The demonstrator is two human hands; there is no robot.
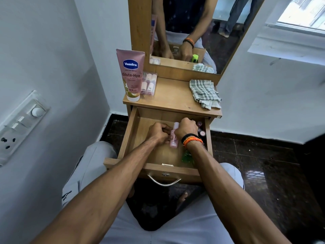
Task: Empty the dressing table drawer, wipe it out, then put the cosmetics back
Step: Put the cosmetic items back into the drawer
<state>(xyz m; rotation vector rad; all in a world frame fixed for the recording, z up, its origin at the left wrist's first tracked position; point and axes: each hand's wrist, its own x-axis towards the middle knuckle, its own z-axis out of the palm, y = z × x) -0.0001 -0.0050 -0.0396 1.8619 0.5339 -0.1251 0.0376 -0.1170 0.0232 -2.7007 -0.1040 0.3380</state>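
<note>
Both arms are showing bare, no sleeves reaching into view. The right wrist is wearing a black band (190,136) stacked with orange threads (192,140), just in front of the drawer (129,136). Legs below the drawer are wearing light grey trousers (175,231), small dark logo on the left thigh.

Drawer (131,132) pulled out below desk (173,101). On desk – tube (131,74) at left, small case (149,83) just right of it, cloth (204,93) at right edge. Mirror (193,32) behind. In drawer – bottle (174,136) mid, small pots (201,129) at right wall.
</note>
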